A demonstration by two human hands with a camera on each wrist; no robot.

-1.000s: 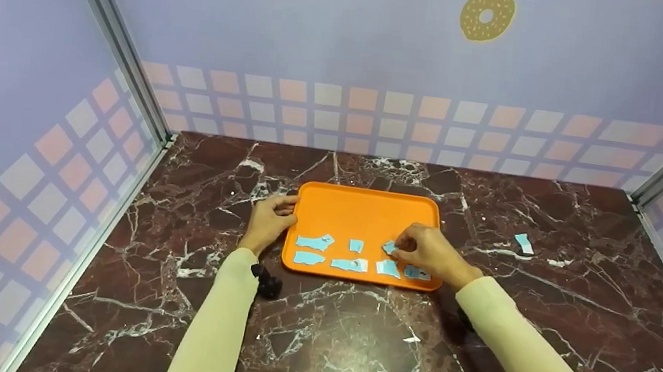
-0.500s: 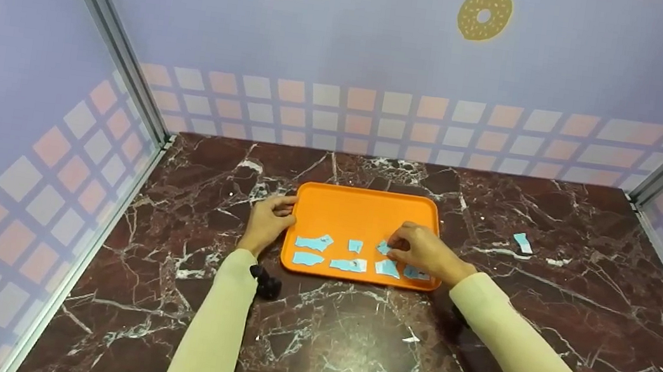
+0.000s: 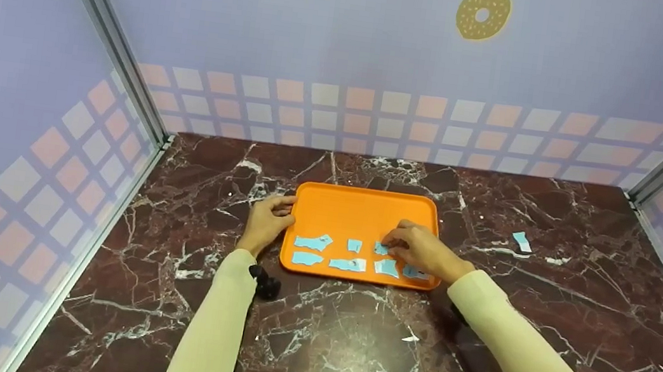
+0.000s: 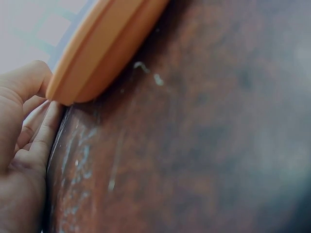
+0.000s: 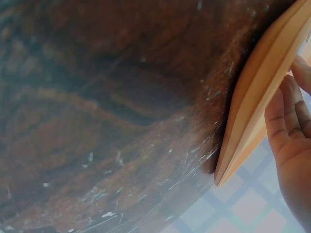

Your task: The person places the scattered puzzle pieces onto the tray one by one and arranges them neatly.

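My left hand (image 3: 266,222) holds the left rim of an orange tray (image 3: 369,193), with thumb and fingers at its edge in the left wrist view. Over the tray's right half, my right hand (image 3: 422,249) pinches a small torn piece of light blue paper (image 3: 381,248), partly hidden by the fingertips. To its left lie a squarish blue piece (image 3: 354,245) and a longer jagged one (image 3: 312,242). Several more torn pieces form a row along the front, among them a blue-and-white strip (image 3: 348,264) and a wider piece (image 3: 387,267). The right wrist hides part of the rightmost piece (image 3: 416,273).
Another blue-and-white paper piece (image 3: 521,241) lies on the dark marbled table (image 3: 322,351), right of the tray. A white scrap (image 3: 410,338) is in front. Patterned panels (image 3: 349,54) rise at the back and both sides.
My right hand has shifted slightly left over the tray, and the small blue piece at its fingertips has slid left toward the squarish one. The left hand stays at the tray's rim.
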